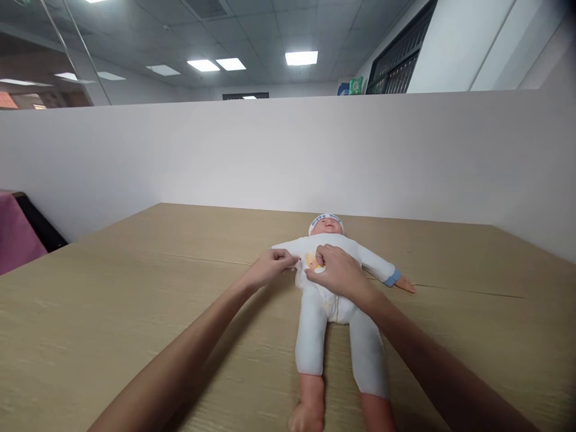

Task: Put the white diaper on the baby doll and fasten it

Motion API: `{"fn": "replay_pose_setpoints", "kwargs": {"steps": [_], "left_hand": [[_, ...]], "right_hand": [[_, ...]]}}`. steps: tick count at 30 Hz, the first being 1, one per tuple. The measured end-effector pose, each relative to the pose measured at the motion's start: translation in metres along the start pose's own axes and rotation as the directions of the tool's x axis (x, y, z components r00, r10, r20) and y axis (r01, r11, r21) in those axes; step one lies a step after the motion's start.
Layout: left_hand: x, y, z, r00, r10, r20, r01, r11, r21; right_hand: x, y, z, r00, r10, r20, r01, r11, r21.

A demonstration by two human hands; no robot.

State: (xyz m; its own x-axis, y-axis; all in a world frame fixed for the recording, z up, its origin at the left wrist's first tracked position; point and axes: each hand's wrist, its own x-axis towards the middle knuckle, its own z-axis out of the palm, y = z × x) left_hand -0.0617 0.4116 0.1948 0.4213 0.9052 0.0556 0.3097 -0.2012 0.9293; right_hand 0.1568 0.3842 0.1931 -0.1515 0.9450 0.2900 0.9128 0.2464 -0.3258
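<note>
A baby doll (338, 242) lies on its back, head away from me, in a white long-sleeved suit with blue cuffs and a lettered white cap (326, 217). Around its hips is a white diaper (336, 309). At the doll's waist on the left side, my left hand (270, 267) is closed in a pinch on what looks like the diaper's thin white side edge. My right hand (339, 270) is over the belly, fingers curled and thumb toward the left hand. It partly covers the yellow-orange print on the shirt, and what its fingertips hold is hidden.
The doll rests on a wood-grain table (135, 300) with a thin seam across it. A white partition wall (270, 156) rises behind the far edge. A pink cloth-like surface (20, 234) with a black edge stands at the far left.
</note>
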Motion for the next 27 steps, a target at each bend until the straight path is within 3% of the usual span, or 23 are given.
{"fn": "replay_pose_setpoints", "kwargs": {"steps": [3,7,13,20,27], "left_hand": [[0.008,0.018,0.019,0.999,0.034,0.01,-0.033,0.999,-0.043],[0.02,0.023,0.034,1.0,0.021,0.017,-0.02,0.997,-0.079],[0.029,0.017,0.036,0.998,0.021,0.062,-0.012,0.989,-0.145],[0.028,0.012,0.036,0.999,0.024,0.033,-0.019,0.99,-0.142],[0.031,0.02,0.047,0.995,0.086,0.051,-0.078,0.986,-0.145]], "right_hand": [[0.0,-0.002,-0.002,1.0,0.004,0.004,-0.004,1.0,0.019],[-0.001,-0.005,-0.009,1.0,0.005,0.03,-0.007,0.998,0.065],[-0.001,0.001,-0.016,0.995,-0.085,0.045,0.079,0.989,0.123],[0.001,0.01,-0.015,0.99,-0.135,0.032,0.125,0.97,0.209],[-0.003,0.022,-0.028,0.987,-0.157,0.04,0.124,0.891,0.436]]}}
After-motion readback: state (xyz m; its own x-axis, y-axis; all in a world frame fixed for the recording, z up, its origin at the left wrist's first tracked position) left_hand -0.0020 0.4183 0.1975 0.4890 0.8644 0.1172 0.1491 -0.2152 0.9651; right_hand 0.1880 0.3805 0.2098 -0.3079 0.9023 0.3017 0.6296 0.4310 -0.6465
